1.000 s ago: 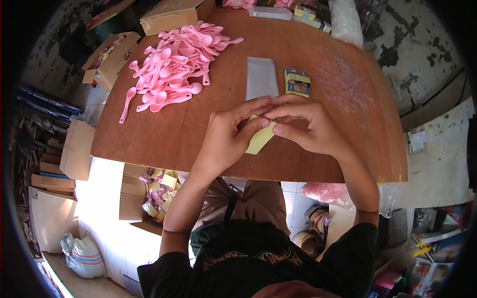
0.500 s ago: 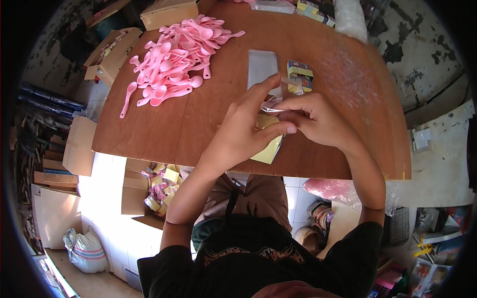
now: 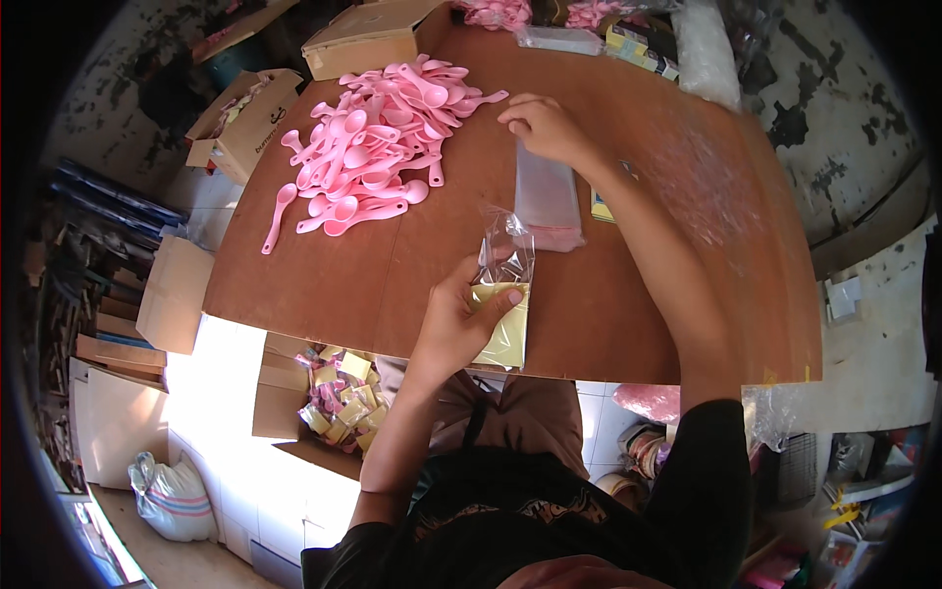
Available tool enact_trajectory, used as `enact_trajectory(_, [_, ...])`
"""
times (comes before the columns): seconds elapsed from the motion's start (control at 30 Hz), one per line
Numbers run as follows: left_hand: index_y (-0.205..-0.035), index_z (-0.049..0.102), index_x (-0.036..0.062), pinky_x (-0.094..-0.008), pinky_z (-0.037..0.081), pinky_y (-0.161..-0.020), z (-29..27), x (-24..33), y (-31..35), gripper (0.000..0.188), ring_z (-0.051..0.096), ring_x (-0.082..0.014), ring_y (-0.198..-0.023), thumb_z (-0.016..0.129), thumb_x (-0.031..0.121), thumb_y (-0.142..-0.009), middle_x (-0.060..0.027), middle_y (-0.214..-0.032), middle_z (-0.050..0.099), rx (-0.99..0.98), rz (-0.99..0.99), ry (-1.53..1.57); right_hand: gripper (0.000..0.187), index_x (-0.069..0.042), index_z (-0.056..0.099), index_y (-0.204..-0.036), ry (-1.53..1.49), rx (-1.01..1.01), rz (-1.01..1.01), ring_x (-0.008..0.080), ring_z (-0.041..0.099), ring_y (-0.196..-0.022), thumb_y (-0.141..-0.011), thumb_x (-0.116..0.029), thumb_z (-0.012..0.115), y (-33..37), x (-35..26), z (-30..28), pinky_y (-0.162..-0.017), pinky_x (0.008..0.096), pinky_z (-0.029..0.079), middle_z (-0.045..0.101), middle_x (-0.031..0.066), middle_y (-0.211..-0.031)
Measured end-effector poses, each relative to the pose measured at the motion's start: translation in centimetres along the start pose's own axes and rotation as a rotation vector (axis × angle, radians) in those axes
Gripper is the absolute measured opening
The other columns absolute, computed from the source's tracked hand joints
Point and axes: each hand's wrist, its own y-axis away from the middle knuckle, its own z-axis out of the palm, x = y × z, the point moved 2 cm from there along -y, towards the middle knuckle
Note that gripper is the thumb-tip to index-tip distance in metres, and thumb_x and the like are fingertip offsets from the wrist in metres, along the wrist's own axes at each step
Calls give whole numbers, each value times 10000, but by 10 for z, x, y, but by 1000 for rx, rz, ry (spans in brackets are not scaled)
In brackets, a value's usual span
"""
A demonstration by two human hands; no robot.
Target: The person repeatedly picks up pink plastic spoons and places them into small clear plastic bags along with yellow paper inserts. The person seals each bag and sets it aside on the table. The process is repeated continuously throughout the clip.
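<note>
My left hand (image 3: 453,319) grips a clear plastic bag (image 3: 508,263) near the table's front edge, its thumb lying on the front. Inside the bag is a pale yellow card (image 3: 506,339); the bag's upper end stands loose above it. My right hand (image 3: 546,128) is stretched forward over the table, fingers apart and slightly bent, with nothing visible in them. It is close to the right end of a heap of pink plastic spoons (image 3: 368,147). Below that hand lies a stack of flat clear bags (image 3: 547,201). My right forearm mostly hides a small stack of printed cards (image 3: 601,208).
Below the table's front edge, an open carton (image 3: 280,398) holds filled packets (image 3: 343,393). A closed carton (image 3: 373,39) stands at the far left of the brown table (image 3: 432,285). More cards (image 3: 633,44) and a clear plastic roll (image 3: 706,59) lie at the back.
My right hand has left the bag's opening and moved forward towards the spoons. My left hand has drawn the bag with the yellow card nearer and holds it alone.
</note>
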Motion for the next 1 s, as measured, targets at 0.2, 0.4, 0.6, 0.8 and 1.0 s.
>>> enact_trajectory(0.2, [-1323,466,-13,-207,511,-698,0,-2,2,467,625,-72,-811,642,-1,-891,-72,-962,678,0,-44,160,345,-62,665,-1119,358,-60,-59,287,436,-1270,-798,-5,553,-45,4,39,-1042,424,379,490,102,-1384])
enact_trajectory(0.4, [-1311,482,-11,-204,492,-701,-3,-6,-1,454,598,-52,-812,653,15,-891,-52,-974,664,-7,16,92,321,-30,642,-1107,390,39,-175,274,517,-1163,-799,-4,557,-35,11,26,-970,415,431,569,61,-1249])
enact_trajectory(0.6, [-1301,496,-15,-207,482,-717,-8,-7,0,455,583,-52,-837,669,30,-883,-56,-1007,658,-16,55,0,244,2,616,-1058,-238,127,7,190,636,-886,-826,65,569,48,-51,-56,-796,303,498,641,80,-1012])
enact_trajectory(0.8, [-1275,525,-27,-226,487,-797,-3,3,-1,444,597,-90,-939,685,32,-865,-101,-1085,658,-27,162,-129,174,-9,643,-1015,-581,81,44,98,625,-824,-853,37,600,124,-108,-109,-735,262,505,665,53,-890])
enact_trajectory(1.0, [-1279,526,-21,-255,493,-843,1,5,0,464,612,-112,-989,696,34,-851,-118,-1125,655,-60,39,-171,135,12,662,-985,-388,-71,10,82,625,-837,-851,-6,664,142,-125,-121,-694,219,486,681,62,-907])
